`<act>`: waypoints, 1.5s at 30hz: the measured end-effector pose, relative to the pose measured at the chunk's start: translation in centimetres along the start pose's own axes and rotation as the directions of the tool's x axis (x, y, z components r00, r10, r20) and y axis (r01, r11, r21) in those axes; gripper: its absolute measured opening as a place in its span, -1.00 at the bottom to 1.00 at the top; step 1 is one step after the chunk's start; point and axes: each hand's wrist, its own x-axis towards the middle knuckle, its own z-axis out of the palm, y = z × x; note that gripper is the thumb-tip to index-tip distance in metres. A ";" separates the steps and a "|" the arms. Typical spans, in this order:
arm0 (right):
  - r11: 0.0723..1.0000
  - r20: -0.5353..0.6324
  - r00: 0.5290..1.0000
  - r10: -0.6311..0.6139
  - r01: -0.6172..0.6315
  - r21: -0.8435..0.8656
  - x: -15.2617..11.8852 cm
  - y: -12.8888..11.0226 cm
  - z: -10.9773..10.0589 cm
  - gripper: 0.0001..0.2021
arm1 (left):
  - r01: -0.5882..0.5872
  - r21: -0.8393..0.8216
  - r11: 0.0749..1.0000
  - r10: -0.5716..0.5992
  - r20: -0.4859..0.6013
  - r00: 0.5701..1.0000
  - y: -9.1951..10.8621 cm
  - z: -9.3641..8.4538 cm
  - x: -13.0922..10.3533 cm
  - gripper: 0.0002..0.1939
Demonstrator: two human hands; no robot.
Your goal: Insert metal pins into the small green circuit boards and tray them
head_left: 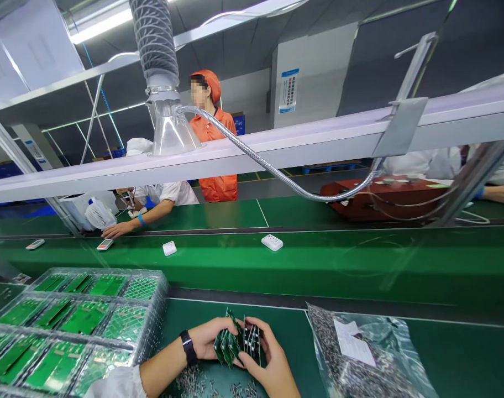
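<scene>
Between my two hands is a bunch of small green circuit boards, held on edge above the bench. My left hand, with a dark band on its wrist, is closed round the green boards. My right hand grips boards with dark parts at the right side of the bunch, thumb in front and fingers behind. The two groups stand close together; whether they touch I cannot tell. Small loose metal pieces lie on the green bench below my hands.
A clear compartment tray with green boards stands left. To the right lies a plastic bag of small parts. Beyond runs a green conveyor carrying white devices. Overhead are a rail and a duct. A co-worker's hand touches the conveyor.
</scene>
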 end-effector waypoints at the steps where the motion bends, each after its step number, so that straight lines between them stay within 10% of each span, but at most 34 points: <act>1: 1.000 0.002 1.000 0.000 0.000 -0.009 0.0 0.1 0.0 -0.41 | 0.009 0.021 1.000 -0.009 -0.007 1.000 -0.1 0.0 0.0 -0.58; 15: 0.978 -0.058 0.986 -0.153 0.143 -0.153 -0.7 0.4 0.3 -0.49 | -0.031 0.020 0.999 0.032 -0.091 0.995 -0.9 -0.4 1.0 -0.64; 45: 0.987 0.069 0.994 -0.083 0.092 -0.133 -0.4 -2.4 0.7 -0.19 | -0.155 0.116 0.981 0.165 -0.090 0.982 -0.5 1.3 -0.2 -0.50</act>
